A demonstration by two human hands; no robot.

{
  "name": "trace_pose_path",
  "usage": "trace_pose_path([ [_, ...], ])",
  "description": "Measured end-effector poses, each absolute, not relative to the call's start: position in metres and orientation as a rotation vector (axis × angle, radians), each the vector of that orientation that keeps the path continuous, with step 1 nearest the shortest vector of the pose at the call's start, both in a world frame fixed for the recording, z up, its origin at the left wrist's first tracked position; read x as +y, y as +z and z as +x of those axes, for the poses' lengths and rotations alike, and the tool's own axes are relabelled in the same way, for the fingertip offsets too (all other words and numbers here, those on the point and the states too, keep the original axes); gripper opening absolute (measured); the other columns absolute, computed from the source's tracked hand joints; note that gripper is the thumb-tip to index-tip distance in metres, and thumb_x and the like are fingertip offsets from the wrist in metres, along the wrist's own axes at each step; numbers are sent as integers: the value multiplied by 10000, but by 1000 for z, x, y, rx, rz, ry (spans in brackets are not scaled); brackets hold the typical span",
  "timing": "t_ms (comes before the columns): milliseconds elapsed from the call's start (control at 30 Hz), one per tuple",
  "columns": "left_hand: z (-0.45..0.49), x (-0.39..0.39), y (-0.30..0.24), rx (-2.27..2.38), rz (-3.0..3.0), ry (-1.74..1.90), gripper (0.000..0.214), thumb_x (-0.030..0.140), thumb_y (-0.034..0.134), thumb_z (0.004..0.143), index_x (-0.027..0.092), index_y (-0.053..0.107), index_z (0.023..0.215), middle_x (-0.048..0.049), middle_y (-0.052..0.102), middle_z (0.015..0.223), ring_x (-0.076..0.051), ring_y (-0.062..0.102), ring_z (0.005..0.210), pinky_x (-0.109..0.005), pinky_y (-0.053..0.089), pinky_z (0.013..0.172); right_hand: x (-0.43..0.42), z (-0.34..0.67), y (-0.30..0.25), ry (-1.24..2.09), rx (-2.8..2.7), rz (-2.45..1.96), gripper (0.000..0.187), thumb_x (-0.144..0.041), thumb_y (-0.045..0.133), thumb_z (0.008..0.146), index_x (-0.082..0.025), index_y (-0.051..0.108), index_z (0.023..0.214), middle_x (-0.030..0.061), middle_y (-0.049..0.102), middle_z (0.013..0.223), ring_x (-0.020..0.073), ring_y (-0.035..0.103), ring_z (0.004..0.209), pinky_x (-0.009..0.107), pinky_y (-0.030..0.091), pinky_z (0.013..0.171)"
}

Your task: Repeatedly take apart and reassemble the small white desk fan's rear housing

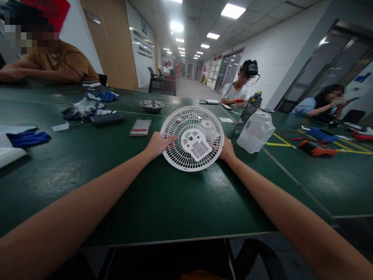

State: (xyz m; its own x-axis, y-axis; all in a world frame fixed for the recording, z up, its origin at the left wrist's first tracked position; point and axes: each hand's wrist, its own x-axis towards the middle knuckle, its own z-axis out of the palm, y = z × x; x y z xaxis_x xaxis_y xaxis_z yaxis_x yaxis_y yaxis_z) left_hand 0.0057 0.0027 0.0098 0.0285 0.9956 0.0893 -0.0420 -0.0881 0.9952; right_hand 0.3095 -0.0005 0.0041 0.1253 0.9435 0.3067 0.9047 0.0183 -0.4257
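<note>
L hand (157, 146) is gripping the L rim of a white, round, slotted plastic fan grille (196, 144), thumb lying across the front, fingers closing behind; R hand (227, 149) is curling its fingers behind the R rim, thumb pos. can't tell. Grille's facing the wearer over a smooth, glossy dark-green tabletop (180, 206); contact unclear. Holding well means pressing evenly on the stiffer rim, as thin radial ribs are prob. flexing easily. A cloudy-white, boxy plastic container (255, 134) is standing to R.
</note>
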Motion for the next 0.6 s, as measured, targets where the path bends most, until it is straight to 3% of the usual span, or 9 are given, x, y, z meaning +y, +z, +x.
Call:
trace_pose_path([
  [233, 2, 5, 8, 1157, 1358, 1235, 111, 221, 827, 802, 126, 773, 824, -146, 769, 806, -231, 717, 642, -388, 596, 637, -3, 306, 4, 84, -1786, -1874, 755, -655, 773, 725, -139, 580, 1242, 258, 567, 1306, 478, 494, 1249, 640, 387, 1058],
  [367, 5, 4, 8, 1167, 1317, 1248, 89, 203, 824, 797, 135, 771, 816, -129, 774, 817, -223, 711, 654, -389, 598, 658, -17, 297, 11, 203, -1737, -1529, 507, -620, 643, 855, -200, 625, 1139, 154, 659, 1195, 371, 576, 1166, 567, 428, 1070],
  [433, 6, 4, 8, 1167, 1309, 1261, 95, 184, 837, 775, 128, 771, 815, -131, 766, 792, -219, 702, 641, -388, 591, 656, -26, 287, 11, 485, -1731, -1361, 406, -617, 548, 920, -243, 655, 1036, 90, 711, 1065, 322, 642, 1054, 533, 505, 997],
  [500, 6, 3, 8, 1172, 1320, 1275, 106, 169, 843, 761, 124, 773, 828, -128, 758, 771, -219, 700, 638, -389, 588, 655, -35, 277, 11, 915, -1637, -1146, 377, -623, 569, 911, -264, 666, 974, 56, 731, 991, 300, 676, 981, 527, 560, 925],
  [600, 6, 0, 8, 1177, 1367, 1315, 94, 197, 834, 774, 139, 770, 809, -106, 754, 746, -216, 699, 631, -365, 581, 619, -47, 264, 13, 1381, -1413, -1001, 388, -632, 628, 870, -278, 655, 1027, 44, 745, 1004, 279, 705, 915, 508, 613, 804],
])
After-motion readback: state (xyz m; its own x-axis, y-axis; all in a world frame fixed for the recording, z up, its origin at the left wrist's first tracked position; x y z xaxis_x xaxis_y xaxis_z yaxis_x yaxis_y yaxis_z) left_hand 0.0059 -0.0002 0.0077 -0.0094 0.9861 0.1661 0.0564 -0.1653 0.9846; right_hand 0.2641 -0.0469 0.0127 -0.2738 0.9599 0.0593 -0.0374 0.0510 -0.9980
